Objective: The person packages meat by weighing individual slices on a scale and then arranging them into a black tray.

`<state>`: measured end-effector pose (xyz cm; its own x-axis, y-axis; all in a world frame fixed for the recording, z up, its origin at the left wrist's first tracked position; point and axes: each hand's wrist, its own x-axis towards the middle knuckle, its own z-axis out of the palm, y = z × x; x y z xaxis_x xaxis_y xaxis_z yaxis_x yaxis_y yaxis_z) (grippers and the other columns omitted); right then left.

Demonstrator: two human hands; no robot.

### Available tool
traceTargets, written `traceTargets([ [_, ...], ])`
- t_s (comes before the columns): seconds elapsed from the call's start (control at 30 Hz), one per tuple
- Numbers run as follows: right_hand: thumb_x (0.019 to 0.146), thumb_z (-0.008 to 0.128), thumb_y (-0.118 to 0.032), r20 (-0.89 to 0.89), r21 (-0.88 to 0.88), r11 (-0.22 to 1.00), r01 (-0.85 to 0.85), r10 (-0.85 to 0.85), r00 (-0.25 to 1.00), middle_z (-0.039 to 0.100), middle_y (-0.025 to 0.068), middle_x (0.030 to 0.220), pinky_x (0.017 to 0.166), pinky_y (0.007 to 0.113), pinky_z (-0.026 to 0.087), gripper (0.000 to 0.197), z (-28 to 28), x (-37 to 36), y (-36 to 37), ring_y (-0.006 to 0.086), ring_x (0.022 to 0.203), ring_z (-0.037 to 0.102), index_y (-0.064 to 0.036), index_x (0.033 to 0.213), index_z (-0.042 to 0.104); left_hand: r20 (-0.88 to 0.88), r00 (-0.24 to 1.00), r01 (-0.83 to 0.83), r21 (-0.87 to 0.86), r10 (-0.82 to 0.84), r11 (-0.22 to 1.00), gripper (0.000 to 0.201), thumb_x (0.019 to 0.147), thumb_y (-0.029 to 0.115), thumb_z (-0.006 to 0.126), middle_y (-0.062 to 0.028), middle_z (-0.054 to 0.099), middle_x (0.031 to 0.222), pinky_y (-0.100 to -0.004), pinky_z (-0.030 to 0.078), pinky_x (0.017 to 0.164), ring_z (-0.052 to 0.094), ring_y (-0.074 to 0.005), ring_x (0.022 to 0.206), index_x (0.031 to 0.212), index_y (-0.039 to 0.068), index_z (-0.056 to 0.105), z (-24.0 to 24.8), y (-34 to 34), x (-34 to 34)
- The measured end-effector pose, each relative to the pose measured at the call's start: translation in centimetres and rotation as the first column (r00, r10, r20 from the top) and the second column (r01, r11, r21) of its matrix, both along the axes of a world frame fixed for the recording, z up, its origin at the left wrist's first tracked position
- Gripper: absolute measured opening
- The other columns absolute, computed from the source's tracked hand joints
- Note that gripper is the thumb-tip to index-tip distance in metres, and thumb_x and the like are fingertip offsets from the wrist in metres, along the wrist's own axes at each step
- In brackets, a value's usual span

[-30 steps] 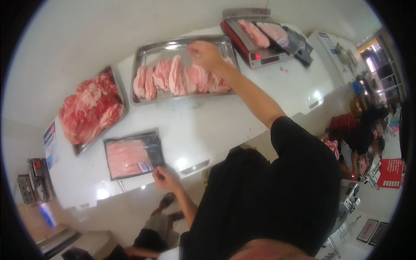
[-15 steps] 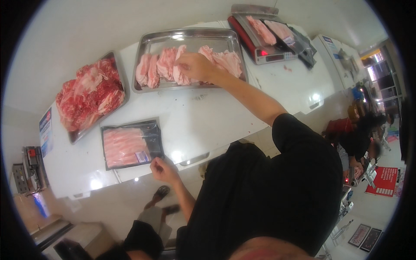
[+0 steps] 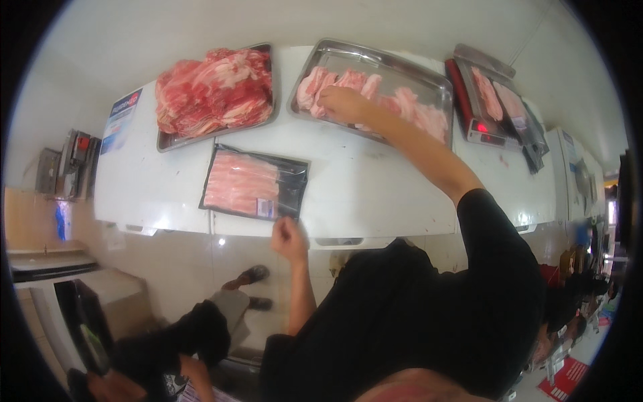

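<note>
My right hand (image 3: 343, 104) reaches into the steel tray (image 3: 375, 53), its fingers closed on pale pink meat slices (image 3: 315, 90) at the tray's left end. More folded slices lie to the right of it in the same tray. My left hand (image 3: 289, 239) is curled at the counter's front edge, just below the corner of a flat clear-and-black meat package (image 3: 241, 182). Nothing shows between its fingers. Inside the package, pink slices lie in a row with a small label at the lower right.
A second tray (image 3: 274, 110) heaped with red meat (image 3: 214, 90) stands at the left. On the right, a red scale (image 3: 461, 94) carries a package with slices. The white counter (image 3: 375, 181) runs beneath everything. Another person's hand (image 3: 195, 375) shows at lower left.
The view has turned and shifted, so the counter's things appear farther right. My right hand has shifted left along the slices to the tray's left end. My left hand stays by the package corner.
</note>
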<state>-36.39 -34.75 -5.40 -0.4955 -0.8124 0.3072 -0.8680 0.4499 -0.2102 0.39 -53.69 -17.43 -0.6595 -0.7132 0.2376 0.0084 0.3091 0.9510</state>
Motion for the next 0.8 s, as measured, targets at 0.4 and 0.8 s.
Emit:
traceTargets([
  [0.4,0.086,0.070,-0.029,0.142,0.303,0.935,-0.184,0.147,0.979,0.069,0.0206,0.077,0.073,0.050,0.054,0.032,2.0,-3.0,-3.3,0.0391,0.077,0.071,0.0024,0.083,0.075,-0.067,0.998,-0.009,0.066,0.013,0.998,0.010,0.103,0.006,0.068,0.0019,0.060,0.084,-0.0209,0.043,0.064,0.052,-0.0053,0.074,0.104,-0.004,0.069,-0.1,0.4,0.1],
  [0.8,0.090,0.071,-0.031,0.119,0.248,0.947,-0.207,0.182,0.976,0.073,0.0157,0.084,0.076,0.047,0.051,0.028,1.0,-4.1,-2.7,0.0352,0.078,0.067,-0.0037,0.090,0.076,-0.047,0.997,-0.060,0.101,0.065,0.993,0.011,0.097,0.007,0.071,-0.0038,0.066,0.075,-0.0260,0.047,0.061,0.057,-0.0110,0.067,0.098,-0.004,0.073,-0.2,0.3,0.0],
])
